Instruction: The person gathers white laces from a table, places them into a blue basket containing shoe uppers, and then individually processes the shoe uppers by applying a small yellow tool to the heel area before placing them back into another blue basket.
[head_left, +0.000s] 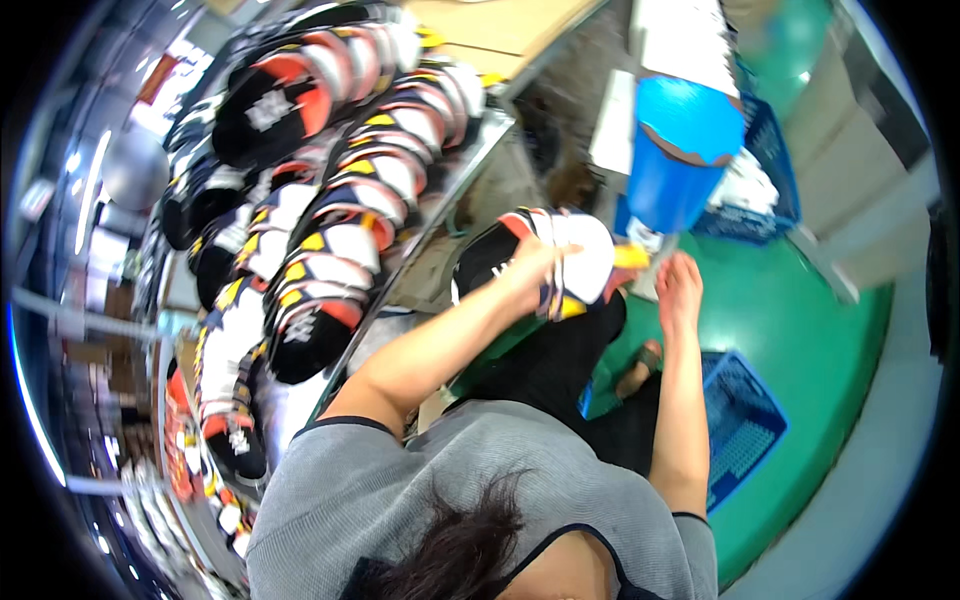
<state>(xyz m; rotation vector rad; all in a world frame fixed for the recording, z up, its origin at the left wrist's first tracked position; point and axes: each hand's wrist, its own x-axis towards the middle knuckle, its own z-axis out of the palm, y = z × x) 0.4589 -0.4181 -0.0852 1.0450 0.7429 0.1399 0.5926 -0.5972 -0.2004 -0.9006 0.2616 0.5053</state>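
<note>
My left hand (538, 268) is closed on a small stack of nested caps (586, 250) over my lap. The caps have black, white, coral and yellow panels, with pale lettering on the black part. A yellow and coral piece (628, 258) sticks out at the stack's right end. Just right of it is my right hand (680, 285), its fingers curled together near a blue-covered, rounded machine part (680, 160). Whatever those fingers hold, if anything, is too small to make out.
Long rows of similar nested caps (350, 190) cover the metal-edged table at my left. A blue crate (765, 195) with white material stands beyond the blue part. Another blue crate (745, 425) sits on the green floor at my right, near a sandalled foot (640, 368).
</note>
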